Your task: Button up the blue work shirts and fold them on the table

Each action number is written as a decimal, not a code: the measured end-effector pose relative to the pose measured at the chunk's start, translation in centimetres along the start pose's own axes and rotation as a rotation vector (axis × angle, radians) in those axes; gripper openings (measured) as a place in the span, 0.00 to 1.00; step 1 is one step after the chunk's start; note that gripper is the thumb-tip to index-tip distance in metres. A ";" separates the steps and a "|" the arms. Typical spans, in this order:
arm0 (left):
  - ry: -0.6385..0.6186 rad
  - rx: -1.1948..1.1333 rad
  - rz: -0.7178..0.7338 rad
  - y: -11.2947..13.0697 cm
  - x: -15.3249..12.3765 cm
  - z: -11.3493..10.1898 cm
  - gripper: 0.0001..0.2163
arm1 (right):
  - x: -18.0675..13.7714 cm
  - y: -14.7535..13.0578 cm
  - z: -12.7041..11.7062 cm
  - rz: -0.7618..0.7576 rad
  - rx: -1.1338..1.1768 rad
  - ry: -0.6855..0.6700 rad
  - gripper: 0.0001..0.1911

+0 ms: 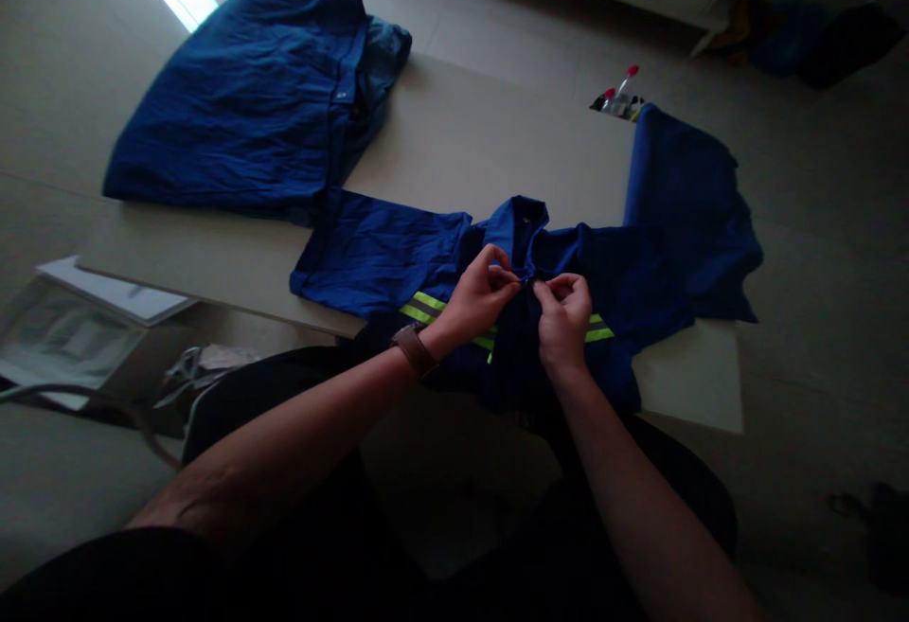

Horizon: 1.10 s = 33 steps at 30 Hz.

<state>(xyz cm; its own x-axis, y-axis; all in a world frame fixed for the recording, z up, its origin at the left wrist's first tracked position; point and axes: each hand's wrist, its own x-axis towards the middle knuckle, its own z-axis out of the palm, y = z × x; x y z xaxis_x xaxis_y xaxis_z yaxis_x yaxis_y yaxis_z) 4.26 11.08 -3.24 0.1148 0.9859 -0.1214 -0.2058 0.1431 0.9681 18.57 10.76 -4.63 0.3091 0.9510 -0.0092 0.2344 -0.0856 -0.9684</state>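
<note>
Between the two hands, just below the collar [524,215], sits the front opening of a blue work shirt [383,257], which lies spread on the table [483,139] and hangs over its near edge. The left hand [477,300] pinches one edge of the opening and the right hand [564,319] pinches the other, fingertips almost touching. This looks like work at a top button, fastening or undoing; it is too dark to tell which. The next move calls for a fine pinch with both edges held aligned. Far beyond the left hand lies a folded blue garment [248,101].

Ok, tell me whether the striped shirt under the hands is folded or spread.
Spread: the striped shirt lies flat, one sleeve stretched out sideways.
</note>
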 end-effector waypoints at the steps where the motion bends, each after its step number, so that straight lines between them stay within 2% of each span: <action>1: -0.004 -0.007 -0.006 0.0 0.0 0.0 0.13 | 0.2 0.1 0.0 0.008 0.018 0.011 0.16; 4: 0.013 0.006 -0.035 -0.3 0.4 -0.4 0.15 | 0.3 -0.4 -0.1 -0.040 0.007 -0.038 0.18; 8: 0.026 0.157 -0.117 -0.8 1.7 -2.5 0.11 | 0.2 -1.4 -0.4 -0.100 -0.048 -0.122 0.11; 10: 0.086 0.327 -0.085 -1.0 2.4 -3.9 0.07 | 0.5 -1.5 -0.9 -0.099 -0.091 -0.151 0.10; 12: 0.142 0.553 -0.009 -1.1 2.8 -5.4 0.08 | 1.0 -1.2 -1.7 -0.126 -0.180 -0.151 0.09; 16: 0.059 0.929 0.020 -0.5 3.4 -7.7 0.16 | 2.9 -0.4 -4.8 -0.270 -0.476 -0.087 0.05; 18: 0.025 1.035 0.016 0.2 4.0 -8.7 0.18 | 4.8 -0.2 -6.7 -0.347 -0.653 -0.083 0.08; 21: 0.043 1.177 0.051 1.1 5.7 -10.6 0.24 | 9.5 -0.4 -8.9 -0.396 -0.927 -0.166 0.21; 24: -0.002 1.328 -0.007 1.5 7.6 -12.6 0.26 | 14.7 -0.9 -9.1 -0.325 -1.188 -0.359 0.34; 26: -0.038 1.392 -0.093 1.4 8.3 -13.8 0.25 | 17.1 -1.2 -8.4 -0.259 -1.315 -0.509 0.36; 28: -0.062 1.449 -0.121 1.3 8.4 -14.7 0.19 | 18.2 -1.6 -7.9 -0.230 -1.372 -0.584 0.31; 30: -0.098 1.518 -0.079 1.6 7.8 -15.3 0.12 | 18.4 -2.4 -8.2 -0.240 -1.382 -0.587 0.21; 33: -0.137 1.578 -0.017 3.3 6.0 -16.0 0.07 | 17.7 -4.1 -11.4 -0.276 -1.386 -0.545 0.15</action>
<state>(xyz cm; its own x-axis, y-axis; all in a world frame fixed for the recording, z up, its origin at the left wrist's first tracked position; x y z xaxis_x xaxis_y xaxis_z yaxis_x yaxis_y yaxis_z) -11.29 18.85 -4.32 0.2077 0.9578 -0.1986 0.9613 -0.1622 0.2229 33.57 24.60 2.02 -0.1848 0.9473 -0.2616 0.9790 0.2007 0.0350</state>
